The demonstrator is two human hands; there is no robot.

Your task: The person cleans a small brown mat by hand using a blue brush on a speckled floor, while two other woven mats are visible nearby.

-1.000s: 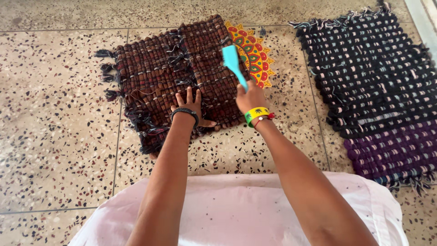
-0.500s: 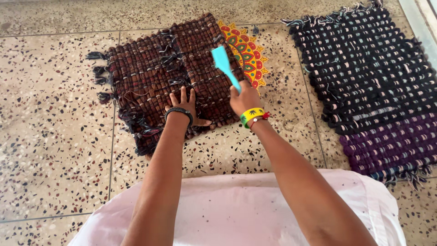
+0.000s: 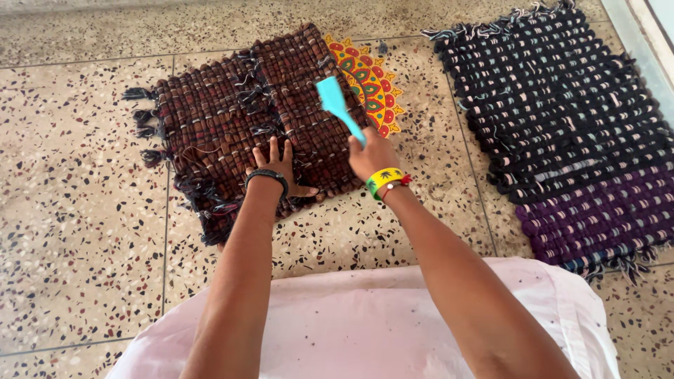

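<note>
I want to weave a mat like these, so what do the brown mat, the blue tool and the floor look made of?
The brown mat looks woven from fabric strips, matte, with frayed tassels at its edges. The blue tool in the right hand seems smooth plastic, evenly coloured. The floor looks like polished terrazzo: dark chips in pale stone.

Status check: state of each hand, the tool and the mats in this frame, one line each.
left hand: open, fingers spread, pressed flat on the brown mat.
right hand: closed around the turquoise tool's handle.
turquoise tool: held, flat head raised over the mat.
brown mat: flat on the floor, fringe loose at its left edge.
dark mat: flat, untouched.
</note>
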